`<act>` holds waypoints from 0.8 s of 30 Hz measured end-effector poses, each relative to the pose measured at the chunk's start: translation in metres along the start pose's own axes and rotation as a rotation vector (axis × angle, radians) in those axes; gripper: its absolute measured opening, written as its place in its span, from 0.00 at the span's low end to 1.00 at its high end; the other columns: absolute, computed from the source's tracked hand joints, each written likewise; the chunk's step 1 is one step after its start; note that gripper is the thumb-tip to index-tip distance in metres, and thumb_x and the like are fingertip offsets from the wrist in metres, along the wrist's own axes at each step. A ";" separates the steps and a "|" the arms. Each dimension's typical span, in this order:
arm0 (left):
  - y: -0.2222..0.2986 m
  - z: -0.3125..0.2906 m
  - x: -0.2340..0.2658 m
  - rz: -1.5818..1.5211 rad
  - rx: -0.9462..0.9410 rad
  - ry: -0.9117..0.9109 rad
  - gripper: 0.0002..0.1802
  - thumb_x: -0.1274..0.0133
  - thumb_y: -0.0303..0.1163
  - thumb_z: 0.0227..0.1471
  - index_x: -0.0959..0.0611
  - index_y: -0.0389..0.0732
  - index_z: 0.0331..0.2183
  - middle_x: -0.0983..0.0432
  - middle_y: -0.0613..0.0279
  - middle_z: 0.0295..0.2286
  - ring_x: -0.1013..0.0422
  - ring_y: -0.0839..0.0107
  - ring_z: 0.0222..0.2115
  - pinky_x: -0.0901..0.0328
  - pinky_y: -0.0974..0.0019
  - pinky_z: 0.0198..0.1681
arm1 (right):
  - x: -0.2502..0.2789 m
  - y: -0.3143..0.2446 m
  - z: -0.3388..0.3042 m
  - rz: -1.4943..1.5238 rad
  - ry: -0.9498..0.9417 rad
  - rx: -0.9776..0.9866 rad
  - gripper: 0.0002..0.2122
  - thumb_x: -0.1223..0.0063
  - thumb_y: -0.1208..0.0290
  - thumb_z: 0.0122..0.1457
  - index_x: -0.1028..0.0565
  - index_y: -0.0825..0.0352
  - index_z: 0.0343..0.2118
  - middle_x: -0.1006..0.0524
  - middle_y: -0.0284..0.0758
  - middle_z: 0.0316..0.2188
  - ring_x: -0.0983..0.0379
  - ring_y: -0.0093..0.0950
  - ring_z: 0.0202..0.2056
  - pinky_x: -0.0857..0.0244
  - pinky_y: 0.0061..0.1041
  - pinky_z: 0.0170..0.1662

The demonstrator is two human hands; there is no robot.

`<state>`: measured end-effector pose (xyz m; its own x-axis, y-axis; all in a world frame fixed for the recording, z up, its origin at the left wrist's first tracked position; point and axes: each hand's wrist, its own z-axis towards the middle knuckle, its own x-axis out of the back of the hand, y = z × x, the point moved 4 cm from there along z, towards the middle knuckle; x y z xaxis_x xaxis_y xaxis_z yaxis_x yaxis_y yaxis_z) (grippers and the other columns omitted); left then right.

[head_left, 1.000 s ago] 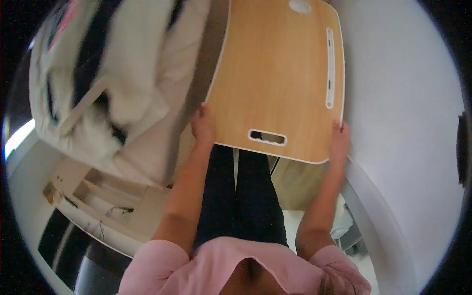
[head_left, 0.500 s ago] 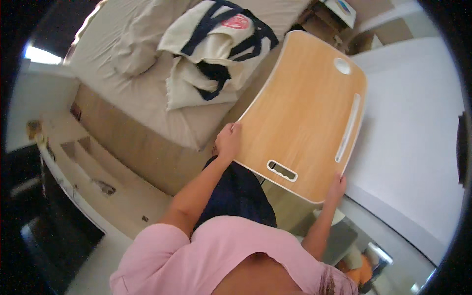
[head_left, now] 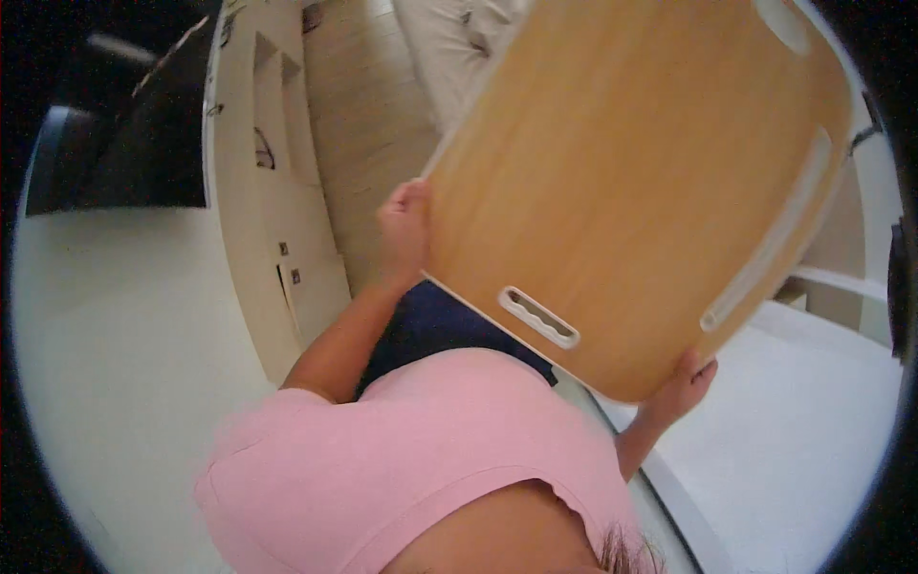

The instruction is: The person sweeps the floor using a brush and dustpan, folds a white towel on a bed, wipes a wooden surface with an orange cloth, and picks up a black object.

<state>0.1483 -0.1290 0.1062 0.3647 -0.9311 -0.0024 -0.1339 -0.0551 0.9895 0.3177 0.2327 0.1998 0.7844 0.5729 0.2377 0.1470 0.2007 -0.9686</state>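
Held up in front of me is a wood-grain lap desk (head_left: 612, 182) with a white edge. It has a white-rimmed handle cutout near my body, a long pale slot along its right side and a white round recess at the far right corner. My left hand (head_left: 406, 225) is closed around its left edge. On the right edge, near the close corner, my right hand (head_left: 687, 383) grips it, fingers curled at the rim. The underside of the lap desk is hidden.
On the left runs a long low cream cabinet (head_left: 273, 210) with open niches, and a black television (head_left: 124, 143) stands above it. Wooden floor (head_left: 359, 124) lies between it and a beige-sheeted bed (head_left: 445, 48). A white wall panel (head_left: 784, 440) is at the lower right.
My body has turned, so the bed has slid toward the top and the cabinet swung upright on the left. The lap desk has come closer and higher, still in both hands.
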 end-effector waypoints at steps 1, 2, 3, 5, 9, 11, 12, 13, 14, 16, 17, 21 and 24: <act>0.005 -0.003 0.033 0.018 0.007 0.095 0.16 0.55 0.39 0.56 0.22 0.34 0.33 0.29 0.72 0.25 0.36 0.81 0.27 0.40 0.75 0.31 | -0.023 -0.002 0.000 0.028 -0.080 -0.026 0.16 0.50 0.63 0.57 0.35 0.72 0.40 0.29 0.35 0.34 0.34 0.23 0.35 0.38 0.23 0.39; 0.005 -0.003 0.064 0.080 0.054 0.175 0.17 0.54 0.39 0.56 0.22 0.33 0.33 0.29 0.70 0.25 0.36 0.80 0.27 0.39 0.75 0.32 | -0.051 -0.007 -0.004 0.069 -0.176 0.003 0.16 0.50 0.63 0.57 0.34 0.72 0.39 0.29 0.35 0.34 0.34 0.23 0.35 0.38 0.23 0.39; 0.002 -0.002 0.093 0.143 0.105 0.252 0.18 0.54 0.40 0.56 0.22 0.32 0.34 0.28 0.68 0.26 0.35 0.79 0.27 0.39 0.74 0.33 | -0.079 -0.009 -0.008 0.109 -0.269 0.031 0.15 0.50 0.64 0.57 0.34 0.72 0.39 0.29 0.34 0.34 0.34 0.22 0.35 0.38 0.22 0.39; 0.001 0.002 0.142 0.094 0.132 0.356 0.19 0.55 0.41 0.56 0.22 0.32 0.35 0.28 0.66 0.26 0.35 0.78 0.27 0.39 0.73 0.34 | -0.145 -0.015 -0.006 -0.012 -0.494 0.116 0.14 0.49 0.65 0.56 0.33 0.71 0.38 0.29 0.34 0.33 0.34 0.21 0.34 0.38 0.21 0.37; -0.029 0.007 0.220 0.176 0.182 0.571 0.24 0.56 0.45 0.56 0.23 0.30 0.34 0.27 0.63 0.26 0.34 0.75 0.27 0.38 0.71 0.34 | -0.268 -0.004 -0.016 -0.066 -0.774 -0.046 0.15 0.49 0.64 0.56 0.32 0.72 0.38 0.28 0.34 0.32 0.34 0.21 0.33 0.38 0.21 0.36; -0.035 0.009 0.236 0.235 0.309 0.631 0.24 0.57 0.45 0.56 0.24 0.30 0.36 0.27 0.60 0.29 0.33 0.72 0.30 0.37 0.69 0.35 | -0.315 0.013 -0.023 -0.021 -0.869 -0.100 0.16 0.49 0.63 0.56 0.32 0.73 0.38 0.27 0.35 0.31 0.34 0.21 0.33 0.38 0.22 0.36; -0.045 0.009 0.243 0.290 0.440 0.679 0.24 0.58 0.44 0.56 0.25 0.29 0.38 0.27 0.58 0.33 0.31 0.70 0.32 0.36 0.67 0.36 | -0.336 0.025 -0.027 -0.073 -0.930 -0.155 0.16 0.49 0.63 0.56 0.32 0.73 0.38 0.27 0.36 0.31 0.33 0.21 0.32 0.38 0.23 0.36; -0.051 0.017 0.254 0.289 0.445 0.687 0.24 0.58 0.44 0.56 0.25 0.29 0.38 0.27 0.58 0.33 0.31 0.70 0.32 0.36 0.67 0.36 | -0.360 0.036 -0.033 -0.118 -0.996 -0.214 0.17 0.49 0.62 0.56 0.32 0.74 0.38 0.27 0.37 0.31 0.33 0.21 0.32 0.37 0.23 0.36; -0.059 0.024 0.268 0.287 0.486 0.671 0.23 0.57 0.43 0.56 0.25 0.29 0.38 0.27 0.57 0.33 0.31 0.70 0.32 0.36 0.67 0.36 | -0.381 0.042 -0.039 -0.122 -1.005 -0.223 0.17 0.49 0.62 0.56 0.32 0.74 0.38 0.27 0.37 0.31 0.33 0.21 0.32 0.37 0.23 0.36; -0.085 0.046 0.297 0.289 0.532 0.658 0.23 0.57 0.43 0.56 0.25 0.29 0.37 0.27 0.57 0.33 0.31 0.70 0.32 0.36 0.68 0.36 | -0.424 0.057 -0.053 -0.201 -1.050 -0.288 0.17 0.49 0.62 0.55 0.32 0.73 0.38 0.26 0.38 0.31 0.31 0.24 0.31 0.37 0.25 0.36; -0.102 0.058 0.311 0.248 0.477 0.693 0.24 0.56 0.45 0.55 0.23 0.29 0.33 0.26 0.57 0.28 0.32 0.71 0.28 0.37 0.67 0.33 | -0.444 0.064 -0.058 -0.203 -1.055 -0.297 0.17 0.49 0.62 0.55 0.32 0.73 0.38 0.26 0.38 0.31 0.31 0.24 0.31 0.37 0.25 0.36; -0.177 0.093 0.343 0.330 0.531 0.711 0.27 0.56 0.48 0.55 0.22 0.29 0.29 0.25 0.55 0.24 0.32 0.69 0.23 0.37 0.64 0.28 | -0.520 0.120 -0.073 -0.396 -1.099 -0.262 0.17 0.48 0.63 0.54 0.31 0.73 0.38 0.25 0.40 0.31 0.29 0.27 0.32 0.36 0.28 0.37; -0.234 0.150 0.319 0.264 0.614 0.644 0.24 0.56 0.45 0.56 0.24 0.29 0.35 0.25 0.59 0.28 0.30 0.71 0.25 0.34 0.64 0.30 | -0.570 0.205 -0.050 -0.446 -1.097 -0.257 0.17 0.48 0.62 0.54 0.30 0.74 0.38 0.24 0.42 0.31 0.28 0.28 0.32 0.36 0.28 0.37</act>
<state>0.1583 -0.4672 -0.1478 0.6699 -0.5706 0.4749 -0.6828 -0.2225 0.6959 -0.0689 -0.0920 -0.1382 -0.2756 0.8875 0.3693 0.4874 0.4601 -0.7421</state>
